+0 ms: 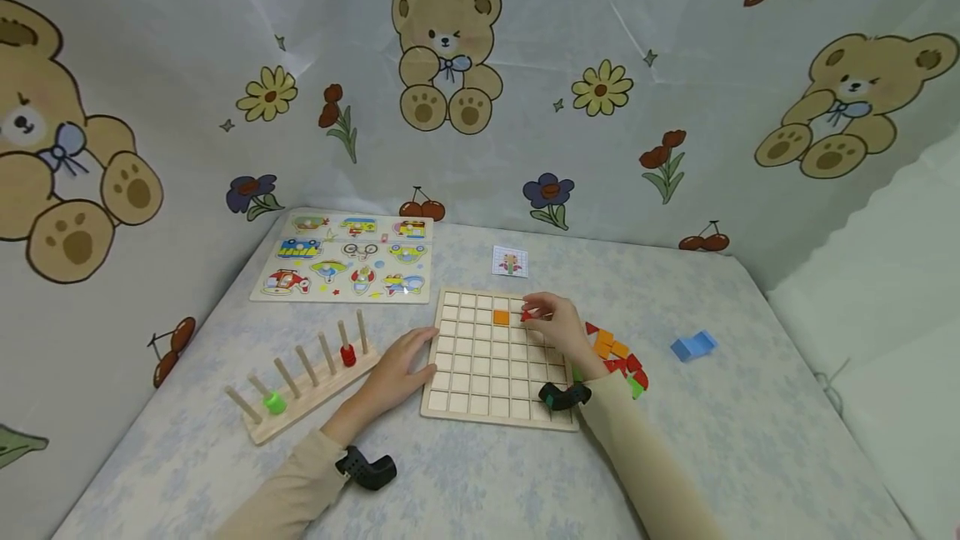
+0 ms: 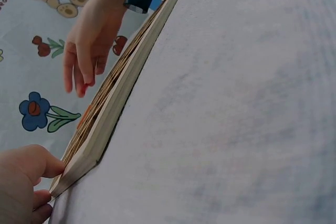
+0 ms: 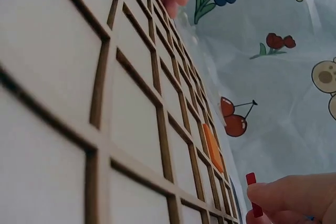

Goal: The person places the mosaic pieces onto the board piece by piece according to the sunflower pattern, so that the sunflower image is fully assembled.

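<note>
A wooden grid board (image 1: 472, 357) of square cells lies flat, with one orange square tile (image 1: 501, 318) in a cell of its upper part. My left hand (image 1: 401, 369) rests against the board's left edge; in the left wrist view its fingertips (image 2: 55, 166) touch the frame. Over the upper right cells, my right hand (image 1: 558, 327) pinches a small red tile (image 3: 254, 195) between thumb and fingers. In the right wrist view this tile stands edge-on, near the orange tile (image 3: 212, 148). Its full outline is partly hidden by the fingers.
Loose red, orange and green tiles (image 1: 618, 357) lie right of the board, partly behind the right forearm. A blue block (image 1: 693, 346) sits farther right. A small pattern card (image 1: 510, 262) and a vehicle puzzle (image 1: 345, 261) lie behind; a peg rack (image 1: 311, 394) with rings stands left.
</note>
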A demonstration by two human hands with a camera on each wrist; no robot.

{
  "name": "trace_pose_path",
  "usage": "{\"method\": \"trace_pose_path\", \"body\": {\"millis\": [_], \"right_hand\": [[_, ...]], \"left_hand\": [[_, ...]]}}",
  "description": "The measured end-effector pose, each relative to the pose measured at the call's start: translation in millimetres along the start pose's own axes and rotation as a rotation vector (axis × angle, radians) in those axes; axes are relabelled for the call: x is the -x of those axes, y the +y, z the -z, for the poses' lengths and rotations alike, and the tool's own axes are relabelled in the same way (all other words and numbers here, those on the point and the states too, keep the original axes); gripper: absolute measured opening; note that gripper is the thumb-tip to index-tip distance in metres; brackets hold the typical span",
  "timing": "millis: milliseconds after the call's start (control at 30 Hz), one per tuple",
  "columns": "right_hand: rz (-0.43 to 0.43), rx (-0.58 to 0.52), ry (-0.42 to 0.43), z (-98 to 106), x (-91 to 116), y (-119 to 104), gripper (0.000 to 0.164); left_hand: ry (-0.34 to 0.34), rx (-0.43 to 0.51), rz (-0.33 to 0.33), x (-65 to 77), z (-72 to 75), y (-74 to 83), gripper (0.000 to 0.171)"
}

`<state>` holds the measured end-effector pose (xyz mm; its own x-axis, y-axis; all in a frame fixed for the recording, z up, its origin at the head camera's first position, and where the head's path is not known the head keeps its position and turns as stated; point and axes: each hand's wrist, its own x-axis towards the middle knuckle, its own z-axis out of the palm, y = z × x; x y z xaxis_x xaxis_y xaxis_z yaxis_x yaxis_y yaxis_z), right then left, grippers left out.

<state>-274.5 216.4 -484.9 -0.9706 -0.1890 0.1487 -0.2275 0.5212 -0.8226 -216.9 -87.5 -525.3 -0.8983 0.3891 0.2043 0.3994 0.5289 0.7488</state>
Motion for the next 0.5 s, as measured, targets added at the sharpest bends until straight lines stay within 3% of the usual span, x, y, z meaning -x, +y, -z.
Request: {"method": "trace_pose_path", "body": {"millis": [200, 500], "right_hand": [[-0.017, -0.015, -0.007, -13.9, -6.6, 3.9, 0.036], [-0.031, -0.024, -0.035, -17.1, -8.5, 4.0, 0.04]], "left_hand": [[0.0, 0.007, -0.004, -0.2, -1.7, 0.3, 0.056], [0.007, -0.023, -0.017, 0.1, 1.0, 2.4, 0.056]]}}
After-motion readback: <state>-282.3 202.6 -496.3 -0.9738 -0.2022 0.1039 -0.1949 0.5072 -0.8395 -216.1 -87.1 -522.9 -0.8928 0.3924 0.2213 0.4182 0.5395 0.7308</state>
